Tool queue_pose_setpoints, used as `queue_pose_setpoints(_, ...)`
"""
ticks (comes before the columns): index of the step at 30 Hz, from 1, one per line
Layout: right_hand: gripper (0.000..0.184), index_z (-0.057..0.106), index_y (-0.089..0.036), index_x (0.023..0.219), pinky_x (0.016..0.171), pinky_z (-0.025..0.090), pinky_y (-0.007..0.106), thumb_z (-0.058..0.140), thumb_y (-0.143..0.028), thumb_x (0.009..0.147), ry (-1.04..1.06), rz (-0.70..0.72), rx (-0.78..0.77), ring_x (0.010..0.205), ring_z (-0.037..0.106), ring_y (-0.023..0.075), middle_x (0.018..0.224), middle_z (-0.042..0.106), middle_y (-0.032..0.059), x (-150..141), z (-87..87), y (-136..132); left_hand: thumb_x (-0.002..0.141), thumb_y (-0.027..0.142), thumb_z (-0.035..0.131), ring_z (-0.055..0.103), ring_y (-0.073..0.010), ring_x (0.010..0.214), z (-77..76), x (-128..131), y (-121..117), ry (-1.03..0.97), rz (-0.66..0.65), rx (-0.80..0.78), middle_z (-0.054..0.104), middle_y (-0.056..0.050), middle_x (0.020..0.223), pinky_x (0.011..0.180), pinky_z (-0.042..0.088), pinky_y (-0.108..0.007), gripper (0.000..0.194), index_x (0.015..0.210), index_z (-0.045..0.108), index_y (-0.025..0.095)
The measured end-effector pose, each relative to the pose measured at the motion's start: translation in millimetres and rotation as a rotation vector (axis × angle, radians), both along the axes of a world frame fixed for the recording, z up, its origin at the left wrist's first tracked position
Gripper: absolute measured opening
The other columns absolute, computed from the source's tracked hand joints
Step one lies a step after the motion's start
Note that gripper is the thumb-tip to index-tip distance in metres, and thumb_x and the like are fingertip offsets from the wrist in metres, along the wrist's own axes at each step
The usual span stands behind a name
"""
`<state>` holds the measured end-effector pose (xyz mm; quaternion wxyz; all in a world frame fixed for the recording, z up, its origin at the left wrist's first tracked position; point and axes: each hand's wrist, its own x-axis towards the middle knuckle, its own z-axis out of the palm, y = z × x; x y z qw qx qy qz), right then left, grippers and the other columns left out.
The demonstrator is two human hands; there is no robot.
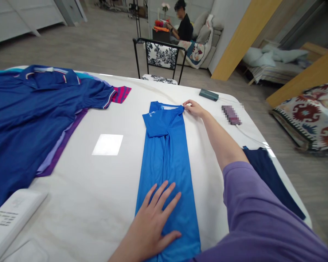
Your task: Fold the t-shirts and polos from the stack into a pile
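Note:
A bright blue short-sleeved shirt (177,156) lies lengthwise on the white table, folded into a long narrow strip. One sleeve is turned back over the body near the collar end. My left hand (154,222) rests flat on the lower part of the shirt, fingers spread. At the far end, my right hand (194,108) pinches the shirt's upper right corner by the collar between thumb and fingers. My right arm reaches across the table, its upper part covered by a purple sleeve.
Dark blue polo shirts (43,109) are layered at left, above a white box (15,218). Right of the shirt lie a dark power bank (208,95), a blurred phone (231,115) with a cable, and a folded navy garment (270,178). A chair (161,56) and a seated person (184,27) are beyond.

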<state>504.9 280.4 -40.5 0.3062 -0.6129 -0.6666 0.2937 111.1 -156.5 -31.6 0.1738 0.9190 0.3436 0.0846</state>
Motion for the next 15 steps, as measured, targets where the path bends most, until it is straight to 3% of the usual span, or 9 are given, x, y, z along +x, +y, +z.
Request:
queue_pose_setpoints(5, 0.029, 0.082, -0.017, 0.107, 0.062, 0.044, 0.021, 0.091, -0.029, 0.082, 0.018, 0.146, -0.126, 0.066, 0.054, 0.0105, 0.081, 0.074, -0.0015, 9.1, 14.8, 8.9, 0.089, 0.072, 0.083, 0.043, -0.0413, 0.171, -1.4, -7.0, -1.9, 0.061, 0.01, 0.033, 0.03, -0.001, 0.19, 0.139, 0.039, -0.059, 0.122, 0.187, 0.019, 0.042)
queue_pose_setpoints(7, 0.028, 0.081, -0.017, 0.106, 0.062, 0.044, 0.02, 0.091, -0.029, 0.083, 0.058, 0.133, -0.151, 0.068, 0.057, 0.0112, 0.084, 0.076, 0.0007, 9.3, 18.6, 12.7, 0.087, 0.079, 0.082, 0.044, -0.0407, 0.17, -3.8, -8.3, -2.1, 0.083, 0.013, 0.052, 0.032, -0.001, 0.189, 0.139, 0.039, -0.056, 0.125, 0.187, 0.017, 0.041)
queue_pose_setpoints(10, 0.026, 0.078, -0.018, 0.103, 0.065, 0.047, 0.02, 0.09, -0.028, 0.083, 0.202, 0.116, -0.098, 0.079, 0.062, 0.0134, 0.104, 0.081, 0.0063, 8.8, 17.9, 20.4, 0.089, 0.08, 0.078, 0.045, -0.0384, 0.17, -5.6, -10.1, -1.4, 0.102, -0.005, 0.117, 0.034, -0.002, 0.188, 0.139, 0.036, -0.052, 0.124, 0.188, 0.018, 0.036)
queue_pose_setpoints(12, 0.021, 0.074, -0.018, 0.097, 0.064, 0.046, 0.021, 0.087, -0.027, 0.084, 0.306, 0.142, -0.061, 0.076, 0.059, 0.0118, 0.111, 0.081, 0.0072, 9.4, 14.3, 26.5, 0.09, 0.079, 0.076, 0.046, -0.0378, 0.17, -4.9, -11.2, -0.4, 0.101, -0.012, 0.152, 0.035, -0.003, 0.188, 0.139, 0.035, -0.051, 0.122, 0.188, 0.018, 0.035)
queue_pose_setpoints(15, 0.015, 0.066, -0.02, 0.092, 0.06, 0.041, 0.022, 0.079, -0.026, 0.088, 0.418, 0.169, -0.084, 0.064, 0.047, 0.0096, 0.092, 0.073, 0.0032, 10.1, 8.6, 35.3, 0.092, 0.082, 0.072, 0.048, -0.0376, 0.168, -3.2, -12.4, 1.2, 0.101, -0.013, 0.145, 0.037, -0.002, 0.187, 0.138, 0.035, -0.05, 0.121, 0.188, 0.015, 0.035)
